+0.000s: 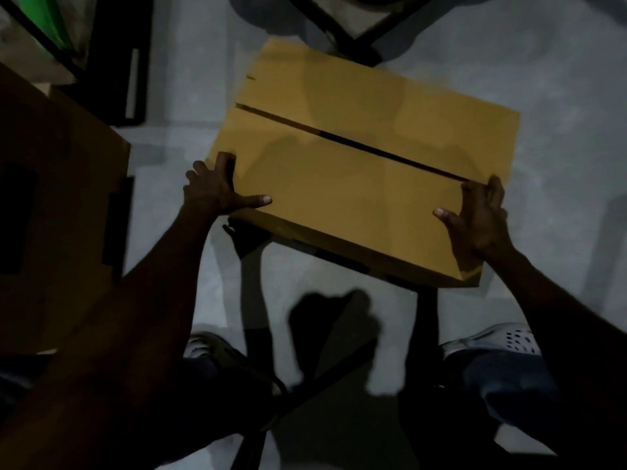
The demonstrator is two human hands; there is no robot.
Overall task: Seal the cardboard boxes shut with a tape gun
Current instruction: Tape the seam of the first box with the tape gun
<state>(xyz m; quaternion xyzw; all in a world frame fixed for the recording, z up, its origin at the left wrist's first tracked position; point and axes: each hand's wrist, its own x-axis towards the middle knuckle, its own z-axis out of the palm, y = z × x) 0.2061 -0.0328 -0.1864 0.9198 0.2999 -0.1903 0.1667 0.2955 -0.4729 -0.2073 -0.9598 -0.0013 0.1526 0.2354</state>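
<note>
A yellow-brown cardboard box (359,157) is in the middle of the view, above a pale floor. Its two top flaps are folded down with an open seam running diagonally between them. My left hand (217,188) grips the box's near left corner, thumb lying flat on the top flap and fingers wrapped over the left edge. My right hand (478,218) grips the near right corner, thumb on top and fingers over the right edge. No tape gun is visible. The scene is dim.
Another brown cardboard box (51,198) stands at the left, close to my left arm. Dark shelf or frame legs (112,72) stand at the back left, and a dark crossed frame (353,35) behind the box. My two feet in pale shoes (502,340) are below.
</note>
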